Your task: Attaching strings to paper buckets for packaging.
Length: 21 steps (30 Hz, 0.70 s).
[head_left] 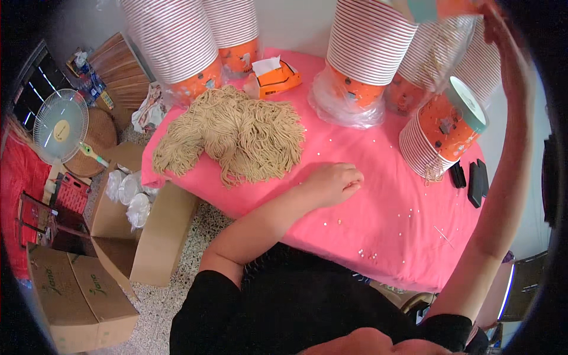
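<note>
My left hand rests on the pink tablecloth, its fingers curled in and nothing showing between them. To its left lies a big heap of tan cord bundles. My right arm reaches up along the right side. At the top edge my right hand, partly cut off, grips an orange and teal paper bucket, which is also only partly in view. Below it, a short stack of orange patterned paper buckets stands tilted on the table, with a loop of tan cord hanging at its rim.
Tall stacks of nested paper buckets line the back, some in clear plastic. An orange tissue pack sits between them. Black staplers lie at the right, small white bits near the front. Open cardboard boxes and a fan stand left.
</note>
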Tool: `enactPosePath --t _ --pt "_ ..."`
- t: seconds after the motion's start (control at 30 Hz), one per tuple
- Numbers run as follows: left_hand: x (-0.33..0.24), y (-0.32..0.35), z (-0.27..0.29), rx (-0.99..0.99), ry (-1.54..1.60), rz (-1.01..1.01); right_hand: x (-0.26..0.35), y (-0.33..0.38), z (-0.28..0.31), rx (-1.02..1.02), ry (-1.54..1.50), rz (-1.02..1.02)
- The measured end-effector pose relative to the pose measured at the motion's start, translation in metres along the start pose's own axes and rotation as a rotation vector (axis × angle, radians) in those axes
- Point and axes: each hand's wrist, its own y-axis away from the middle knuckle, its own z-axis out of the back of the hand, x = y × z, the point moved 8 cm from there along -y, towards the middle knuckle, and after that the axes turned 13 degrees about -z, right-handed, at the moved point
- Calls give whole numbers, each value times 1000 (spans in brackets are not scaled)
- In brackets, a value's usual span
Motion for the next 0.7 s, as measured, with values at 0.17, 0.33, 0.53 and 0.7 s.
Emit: enactPosePath --t 0.17,0.33,0.53,0.7 --pt "-33 9 10 71 -101 -58 -17 130 -33 356 -93 -377" --pt "-12 21 83 -27 -678 -9 -12 204 -47 475 271 -396" --pt "21 19 92 39 -869 88 -20 220 -51 469 313 -438" --pt "35 24 83 121 -1141 135 -23 224 -50 498 354 -417"
